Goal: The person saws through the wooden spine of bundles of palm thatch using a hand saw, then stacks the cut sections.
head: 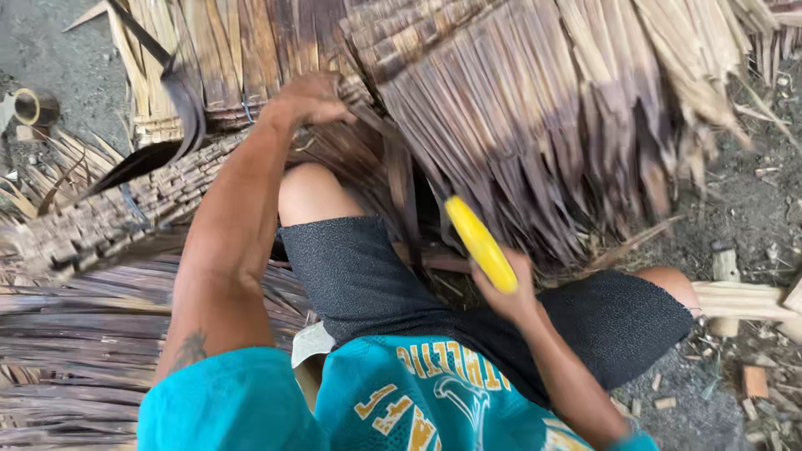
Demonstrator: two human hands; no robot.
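Observation:
My left hand reaches forward and grips dry brown palm-leaf strips at the stitched edge of a thatch panel that leans over my knees. My right hand is closed around a yellow handle of a tool whose far end is hidden among the hanging leaves. I sit with dark shorts and a teal shirt, my left knee bare under the panel.
Stacked finished thatch panels lie at left, with more leaf bundles below. Split bamboo slats lie at the top. A bamboo tube sits far left. Wood offcuts and chips litter the grey ground at right.

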